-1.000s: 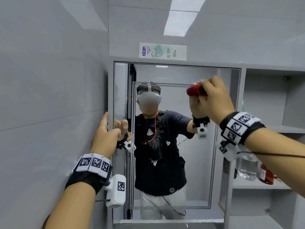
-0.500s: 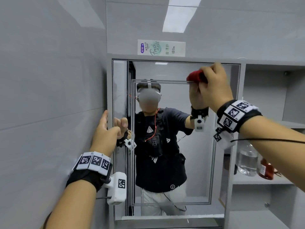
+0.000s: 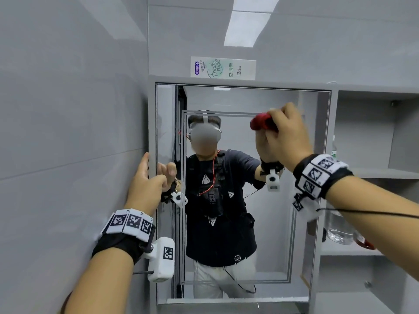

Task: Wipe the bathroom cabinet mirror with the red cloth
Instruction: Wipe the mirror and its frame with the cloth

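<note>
My right hand (image 3: 288, 134) is gripping the soft, light red cloth (image 3: 260, 124) bunched, pressing it on the mirror (image 3: 278, 234), upper right.

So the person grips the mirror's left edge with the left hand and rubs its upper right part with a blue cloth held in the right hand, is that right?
Almost: it is a red cloth, not a blue one. The head view shows the right hand holding it bunched against the upper right part of the mirror, while the left hand grips the left edge.
</note>
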`<act>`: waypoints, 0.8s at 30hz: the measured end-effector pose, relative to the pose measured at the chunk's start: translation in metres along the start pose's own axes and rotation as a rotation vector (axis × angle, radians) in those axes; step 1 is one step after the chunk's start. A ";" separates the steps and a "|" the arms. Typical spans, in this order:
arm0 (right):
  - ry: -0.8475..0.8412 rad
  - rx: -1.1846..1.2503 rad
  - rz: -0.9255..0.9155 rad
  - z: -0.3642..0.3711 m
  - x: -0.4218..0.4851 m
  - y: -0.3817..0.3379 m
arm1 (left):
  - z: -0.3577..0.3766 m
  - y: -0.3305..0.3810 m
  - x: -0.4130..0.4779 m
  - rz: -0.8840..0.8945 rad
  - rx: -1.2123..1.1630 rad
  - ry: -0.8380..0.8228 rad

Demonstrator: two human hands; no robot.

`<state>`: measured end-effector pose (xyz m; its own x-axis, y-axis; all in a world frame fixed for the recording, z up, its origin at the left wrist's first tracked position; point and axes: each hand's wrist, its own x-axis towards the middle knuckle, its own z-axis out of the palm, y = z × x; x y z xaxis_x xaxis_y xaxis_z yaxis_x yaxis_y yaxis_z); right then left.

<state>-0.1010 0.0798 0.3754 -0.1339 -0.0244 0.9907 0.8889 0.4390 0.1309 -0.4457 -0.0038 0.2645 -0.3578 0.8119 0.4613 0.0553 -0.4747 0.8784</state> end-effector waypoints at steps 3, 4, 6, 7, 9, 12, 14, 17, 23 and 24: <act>-0.076 -0.008 -0.071 0.008 -0.027 0.002 | 0.004 0.007 -0.006 -0.009 0.011 -0.006; -0.060 -0.021 -0.049 0.010 -0.018 0.004 | 0.004 0.009 -0.007 -0.008 0.011 -0.007; -0.012 -0.035 0.029 0.009 0.008 0.003 | 0.003 0.007 -0.006 -0.013 0.022 -0.010; 0.011 -0.027 0.050 0.008 0.019 0.001 | 0.003 0.005 -0.006 -0.018 0.027 -0.011; 0.019 0.009 0.063 0.007 0.025 -0.006 | 0.002 0.006 -0.006 -0.018 0.033 -0.015; -0.026 0.056 -0.051 0.005 -0.008 -0.012 | 0.002 0.006 -0.006 -0.021 0.040 -0.017; -0.073 0.060 -0.154 0.009 -0.028 -0.008 | 0.002 0.006 -0.007 -0.027 0.049 -0.020; -0.042 0.025 -0.096 0.013 -0.004 -0.002 | 0.001 0.008 -0.008 -0.028 0.050 -0.015; -0.023 0.054 -0.025 0.012 -0.008 -0.012 | 0.000 0.009 -0.008 -0.034 0.049 -0.020; -0.044 0.074 -0.078 0.012 -0.020 -0.013 | 0.001 0.008 -0.008 -0.034 0.050 -0.023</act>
<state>-0.1150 0.0849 0.3535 -0.2223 -0.0223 0.9747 0.8402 0.5027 0.2032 -0.4415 -0.0140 0.2681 -0.3389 0.8352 0.4331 0.0901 -0.4294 0.8986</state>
